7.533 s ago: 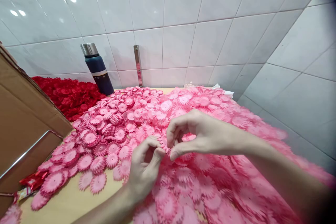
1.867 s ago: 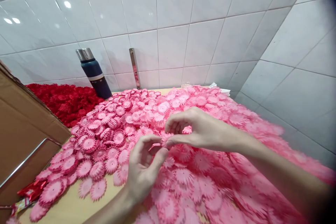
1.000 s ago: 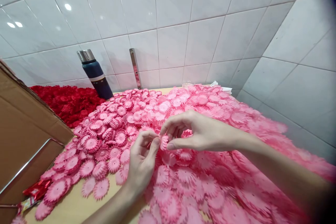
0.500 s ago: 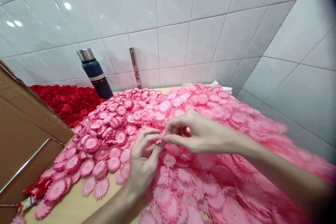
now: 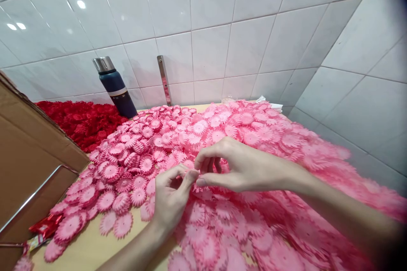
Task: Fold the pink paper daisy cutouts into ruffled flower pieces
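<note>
My left hand [image 5: 173, 197] is closed, its thumb and forefinger pinched together over the pile. Meeting it fingertip to fingertip, my right hand [image 5: 233, 165] comes in from the right with thumb and forefinger nearly together. A small bit of pink shows between the two sets of fingertips, seemingly a pink petal disc; the fingers hide most of it. All around and beneath the hands lie heaped pink petal discs [image 5: 200, 127], round with notched edges and a small hole in the middle. Those on the left [image 5: 111, 172] look like thicker, layered stacks.
A dark blue bottle [image 5: 117, 89] with a steel cap stands by the tiled wall [image 5: 210, 4]. Red petal pieces [image 5: 85, 123] are heaped behind a cardboard box [image 5: 38, 148] at left. A metal strip [image 5: 164, 80] leans on the wall. A red wrapper [image 5: 46, 226] lies near the box.
Both hands have dropped slightly. My left fingers, stretched up before, are now curled in with the thumb pressed to the forefinger. The piles look unchanged.
</note>
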Demonstrator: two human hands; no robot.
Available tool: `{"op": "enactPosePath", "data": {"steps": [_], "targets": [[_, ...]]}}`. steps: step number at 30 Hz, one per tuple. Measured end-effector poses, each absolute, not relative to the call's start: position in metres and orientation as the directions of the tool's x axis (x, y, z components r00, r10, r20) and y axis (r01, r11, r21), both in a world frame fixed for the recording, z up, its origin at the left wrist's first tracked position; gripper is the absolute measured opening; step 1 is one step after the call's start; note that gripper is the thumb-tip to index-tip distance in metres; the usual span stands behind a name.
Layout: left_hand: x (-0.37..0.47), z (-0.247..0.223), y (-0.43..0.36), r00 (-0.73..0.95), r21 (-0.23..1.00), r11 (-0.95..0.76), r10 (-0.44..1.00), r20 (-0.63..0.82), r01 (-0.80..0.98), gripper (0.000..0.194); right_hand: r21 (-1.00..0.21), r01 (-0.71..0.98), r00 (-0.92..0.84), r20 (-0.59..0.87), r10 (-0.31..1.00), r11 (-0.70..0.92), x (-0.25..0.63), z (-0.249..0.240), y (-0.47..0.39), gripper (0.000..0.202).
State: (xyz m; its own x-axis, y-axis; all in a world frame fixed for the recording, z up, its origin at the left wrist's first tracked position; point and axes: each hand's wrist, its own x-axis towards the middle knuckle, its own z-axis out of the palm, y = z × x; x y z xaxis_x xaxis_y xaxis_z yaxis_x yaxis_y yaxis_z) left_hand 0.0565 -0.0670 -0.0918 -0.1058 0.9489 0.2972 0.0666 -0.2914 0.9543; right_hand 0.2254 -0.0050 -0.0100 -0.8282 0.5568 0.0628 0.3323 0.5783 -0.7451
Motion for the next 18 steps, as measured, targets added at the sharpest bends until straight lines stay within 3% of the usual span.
{"op": "enactPosePath", "data": {"steps": [5,12,18], "targets": [[0.055,-0.095,-0.065,-0.137,0.952,-0.305,0.942,0.305,0.022,0.028,-0.693,0.335,-0.838,0.091,0.537,0.639,0.226,-0.011,-0.007,0.016],[0.057,-0.091,-0.069,-0.126,0.952,-0.304,0.944,0.305,0.025,0.021,-0.592,0.389,-0.727,0.274,0.63,0.706,0.221,-0.016,-0.007,0.017],[0.06,-0.089,-0.071,-0.177,0.958,-0.266,0.943,0.281,0.106,0.029,-0.63,0.466,-0.418,0.462,0.782,0.621,0.238,-0.017,0.013,0.012]]}}
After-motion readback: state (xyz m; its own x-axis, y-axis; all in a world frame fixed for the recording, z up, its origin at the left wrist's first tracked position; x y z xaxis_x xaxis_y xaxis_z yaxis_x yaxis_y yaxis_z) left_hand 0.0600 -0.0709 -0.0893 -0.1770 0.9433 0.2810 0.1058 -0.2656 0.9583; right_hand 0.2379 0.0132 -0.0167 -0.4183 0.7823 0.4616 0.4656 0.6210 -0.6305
